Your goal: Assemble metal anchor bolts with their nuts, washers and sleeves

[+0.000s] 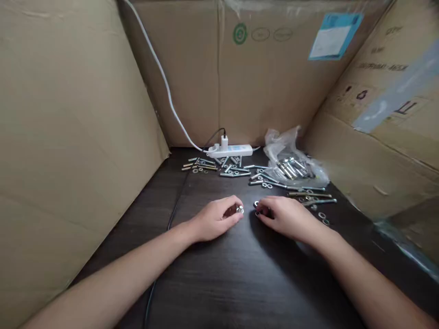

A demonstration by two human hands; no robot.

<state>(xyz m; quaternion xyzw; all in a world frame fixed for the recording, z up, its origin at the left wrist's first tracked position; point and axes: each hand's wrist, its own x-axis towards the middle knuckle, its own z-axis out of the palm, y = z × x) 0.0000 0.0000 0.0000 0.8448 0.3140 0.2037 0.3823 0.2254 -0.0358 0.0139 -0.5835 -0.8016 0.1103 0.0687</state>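
My left hand [217, 218] is closed in a pinch at the middle of the dark table. Between its thumb and fingertips shows a small silver bolt [240, 209], seen nearly end-on, with most of it hidden. Facing it a short gap away, my right hand [283, 215] has its thumb and fingers curled together. At those fingertips is a shiny ring-shaped nut [256, 204]; a second small ring near the thumb is too small to make out. Both hands are low over the table.
Behind the hands lie loose bolts [236, 174], with washers and nuts [321, 215] to the right. A clear plastic bag [291, 169] holds more bolts. A white power strip [236, 151] sits against the cardboard wall [192, 77]. A black cable [170, 221] runs under my left forearm.
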